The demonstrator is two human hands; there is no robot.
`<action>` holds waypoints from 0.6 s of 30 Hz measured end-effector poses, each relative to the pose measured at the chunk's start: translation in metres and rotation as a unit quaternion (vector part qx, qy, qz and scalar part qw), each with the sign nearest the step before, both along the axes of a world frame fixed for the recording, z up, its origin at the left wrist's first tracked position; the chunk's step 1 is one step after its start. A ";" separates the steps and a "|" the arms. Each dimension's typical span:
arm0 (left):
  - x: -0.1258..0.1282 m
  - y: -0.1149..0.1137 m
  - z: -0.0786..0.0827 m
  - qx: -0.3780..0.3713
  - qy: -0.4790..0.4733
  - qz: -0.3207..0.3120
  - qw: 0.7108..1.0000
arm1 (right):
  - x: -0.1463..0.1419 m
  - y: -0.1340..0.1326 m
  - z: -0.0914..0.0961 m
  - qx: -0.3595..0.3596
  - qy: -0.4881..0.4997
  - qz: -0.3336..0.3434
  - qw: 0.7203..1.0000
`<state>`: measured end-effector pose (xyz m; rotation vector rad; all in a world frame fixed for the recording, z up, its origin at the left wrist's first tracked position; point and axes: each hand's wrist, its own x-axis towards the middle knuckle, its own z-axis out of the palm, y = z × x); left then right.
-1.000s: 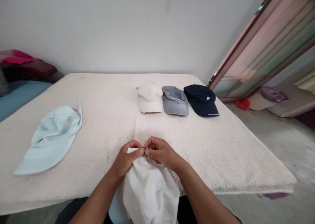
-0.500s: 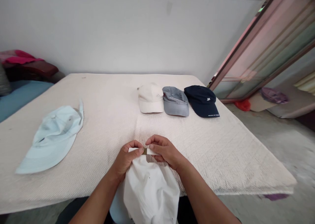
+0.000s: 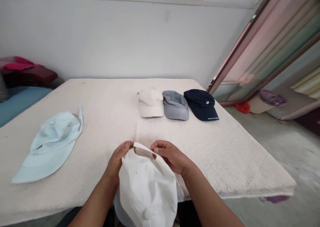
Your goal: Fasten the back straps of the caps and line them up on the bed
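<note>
A white cap point(image 3: 147, 187) hangs over the near edge of the table, its back strap arched between my hands. My left hand point(image 3: 117, 162) pinches the strap's left end at the cap's rim. My right hand point(image 3: 171, 157) grips the strap's right end with curled fingers. Both hands rest just above the cream tablecloth point(image 3: 112, 120).
A pale blue bucket hat point(image 3: 50, 143) lies at the left of the table. Three caps sit in a row at the far side: cream point(image 3: 149, 103), grey point(image 3: 175, 105), navy point(image 3: 202, 104). A wall stands behind, a sliding glass door point(image 3: 270, 54) to the right.
My hands have drawn apart along the strap, which now arches open. The cap has rounded out and risen toward me. The camera has tilted slightly.
</note>
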<state>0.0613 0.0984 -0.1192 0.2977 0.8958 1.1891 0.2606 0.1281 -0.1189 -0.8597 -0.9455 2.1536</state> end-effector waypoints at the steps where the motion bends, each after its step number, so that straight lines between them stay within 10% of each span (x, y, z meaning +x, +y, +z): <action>1: -0.001 0.000 0.000 -0.002 0.012 -0.018 1.000 | 0.002 0.001 0.001 -0.005 0.016 -0.031 0.999; 7: 0.002 -0.007 0.002 0.033 0.042 -0.187 0.981 | 0.011 0.012 0.002 -0.025 0.082 -0.233 0.969; 10: 0.007 -0.008 0.004 0.023 0.021 -0.176 0.984 | 0.012 0.014 0.001 -0.034 0.077 -0.275 0.958; 18: -0.012 0.014 0.004 -0.026 -0.112 -0.076 0.990 | 0.024 -0.006 0.001 0.005 0.053 -0.139 0.989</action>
